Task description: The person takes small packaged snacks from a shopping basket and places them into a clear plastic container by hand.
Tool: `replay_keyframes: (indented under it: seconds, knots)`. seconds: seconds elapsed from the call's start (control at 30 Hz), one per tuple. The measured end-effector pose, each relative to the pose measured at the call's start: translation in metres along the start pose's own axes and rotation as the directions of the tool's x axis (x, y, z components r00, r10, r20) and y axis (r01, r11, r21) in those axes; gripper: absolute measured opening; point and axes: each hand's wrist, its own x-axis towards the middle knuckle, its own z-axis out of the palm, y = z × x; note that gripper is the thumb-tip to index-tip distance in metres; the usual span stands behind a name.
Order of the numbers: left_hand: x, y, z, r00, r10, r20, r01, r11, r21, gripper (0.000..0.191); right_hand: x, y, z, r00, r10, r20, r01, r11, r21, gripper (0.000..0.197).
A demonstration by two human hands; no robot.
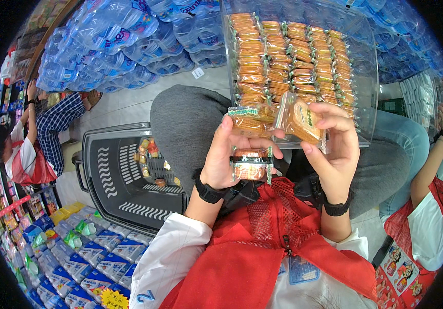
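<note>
My left hand (221,154) holds several wrapped biscuit packs: a dark-banded pack (251,165) lies against the palm, and a clear-wrapped pack (249,124) sits at the fingertips. In my right hand (333,143) is another clear-wrapped biscuit pack (303,121), tilted, its face showing green printing. The packs in both hands meet or overlap near the middle. Just beyond the hands, a clear plastic bin (374,96) rests at the knees with rows of wrapped biscuits (283,58) standing on edge. The hands hide part of the bin's near edge.
A grey shopping basket (101,201) with some small wrapped items stands at the left. Shrink-wrapped water bottles (101,34) are stacked beyond. Blue-and-white packages (105,247) fill the lower left. One person (32,150) crouches at left; another person (422,216) is close at right.
</note>
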Motion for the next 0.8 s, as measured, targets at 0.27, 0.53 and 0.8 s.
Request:
replay_keyframes:
  seconds: [0.27,0.53,0.8]
  knots:
    - [-0.002,-0.002,-0.005,0.982,0.032,0.188,-0.008,0.992,-0.126,0.074,-0.001,0.002,-0.004,0.998,-0.018,0.055,0.017,1.000,0.013,0.030]
    - [0.002,-0.006,-0.009,0.968,-0.001,0.250,0.105,0.911,-0.400,0.086,-0.003,0.010,0.006,0.984,0.045,-0.170,-0.042,0.999,0.026,0.035]
    - [0.002,-0.004,-0.007,0.965,-0.022,0.262,0.116,0.930,-0.349,0.084,-0.004,0.008,0.002,0.982,0.122,-0.141,-0.113,0.991,0.076,0.041]
